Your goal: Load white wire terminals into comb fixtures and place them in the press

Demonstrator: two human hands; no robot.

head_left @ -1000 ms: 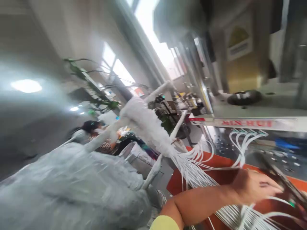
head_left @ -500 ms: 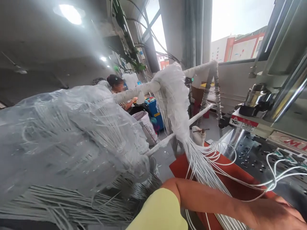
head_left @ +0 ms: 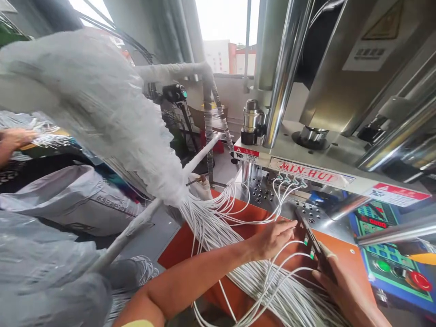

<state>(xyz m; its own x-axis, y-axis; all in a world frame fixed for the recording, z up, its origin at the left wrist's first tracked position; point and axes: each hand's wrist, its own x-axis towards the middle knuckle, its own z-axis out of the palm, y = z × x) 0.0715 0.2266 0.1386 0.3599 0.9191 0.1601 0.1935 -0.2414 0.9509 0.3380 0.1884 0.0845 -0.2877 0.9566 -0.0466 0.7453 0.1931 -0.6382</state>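
Observation:
A dark metal mould plate (head_left: 310, 236) is tilted up in my right hand (head_left: 335, 277), whose fingers and thumb grip its near end. White cables with small green ends (head_left: 311, 255) run into the plate. My left hand (head_left: 274, 238) is beside the plate's far part, fingers pinched together; what they hold, if anything, is too small to make out. Below both hands a thick bundle of white cables (head_left: 282, 281) lies across an orange-red sheet (head_left: 218, 277). Several more cables end in green-tipped pieces (head_left: 289, 180) at the press.
The press marked MIN-HUI (head_left: 306, 171) stands ahead with shiny columns and a perforated bed (head_left: 262, 193). At its right is a control panel (head_left: 384, 254) with a red button. A plastic-wrapped rack (head_left: 173, 71) rises at the left. A co-worker's hand (head_left: 15, 138) and a white sack (head_left: 78, 200) are beyond.
The view has swung right and down toward the press. My left hand, earlier at the lower right edge, now shows near the middle. My right hand and the mould plate have come into view.

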